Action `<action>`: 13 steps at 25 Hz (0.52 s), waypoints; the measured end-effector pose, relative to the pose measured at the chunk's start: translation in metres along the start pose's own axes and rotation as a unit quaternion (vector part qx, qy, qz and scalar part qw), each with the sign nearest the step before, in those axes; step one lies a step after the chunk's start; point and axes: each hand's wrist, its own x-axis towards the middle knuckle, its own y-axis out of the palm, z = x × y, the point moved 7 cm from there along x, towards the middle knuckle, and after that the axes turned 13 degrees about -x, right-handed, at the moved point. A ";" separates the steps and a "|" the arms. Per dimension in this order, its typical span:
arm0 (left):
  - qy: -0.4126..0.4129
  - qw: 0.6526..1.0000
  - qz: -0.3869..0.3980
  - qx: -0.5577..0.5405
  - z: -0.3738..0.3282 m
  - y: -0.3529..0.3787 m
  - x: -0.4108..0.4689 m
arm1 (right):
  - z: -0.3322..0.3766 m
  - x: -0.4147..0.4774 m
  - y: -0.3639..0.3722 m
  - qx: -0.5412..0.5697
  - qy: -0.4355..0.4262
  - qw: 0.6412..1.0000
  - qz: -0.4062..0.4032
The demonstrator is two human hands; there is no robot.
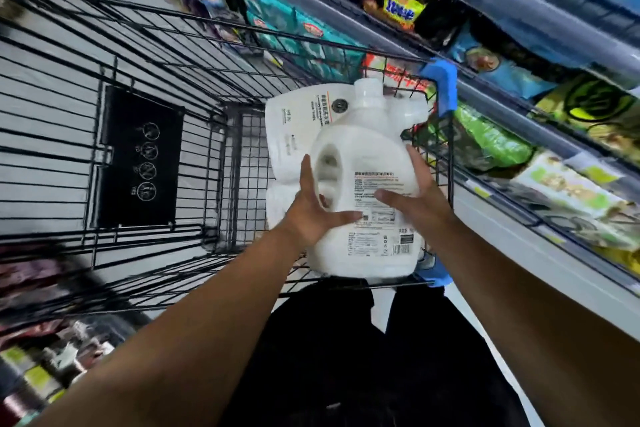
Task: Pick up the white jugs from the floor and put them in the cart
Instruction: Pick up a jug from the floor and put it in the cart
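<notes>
You're holding a white plastic jug (367, 166) between both hands over the near end of a black wire cart (52, 114), above the basket and off the wire. Long axis runs away from you: white screw cap (369, 90) at the far end pointing toward the front of the cart, flat base nearest your body. Moulded loop handle (327, 163) sits on the left side; the printed back label with barcode faces up at you. Left hand (311, 208) is spread wide, fingers straight along the handle edge, thumb flat across the label. Right hand (415, 198) is the same, spread and pressed to the right side, thumb on the label. So it's a palm squeeze, no curled fist. More white jugs (291, 128) lie in the basket right under it, smooth and matte with labels showing. Blue plastic corner cap (440, 80) on the cart rim, black plastic flap (138, 159) with white round icons in the cart's left wall. Shelves of glossy snack packets (519, 97) close on the right, image blurred there.
</notes>
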 end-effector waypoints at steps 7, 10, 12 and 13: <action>0.051 0.996 -0.043 0.060 -0.029 -0.012 0.007 | 0.004 -0.022 -0.002 -0.123 -0.008 0.990 -0.064; 0.081 0.991 -0.028 0.100 -0.054 -0.011 -0.005 | 0.012 -0.038 -0.018 -0.099 -0.003 0.989 -0.108; 0.133 0.984 -0.021 0.120 -0.072 -0.002 -0.018 | 0.018 -0.049 -0.031 -0.086 -0.006 0.989 -0.122; 0.162 0.979 -0.014 0.126 -0.081 0.004 -0.026 | 0.023 -0.055 -0.038 -0.077 -0.009 0.989 -0.126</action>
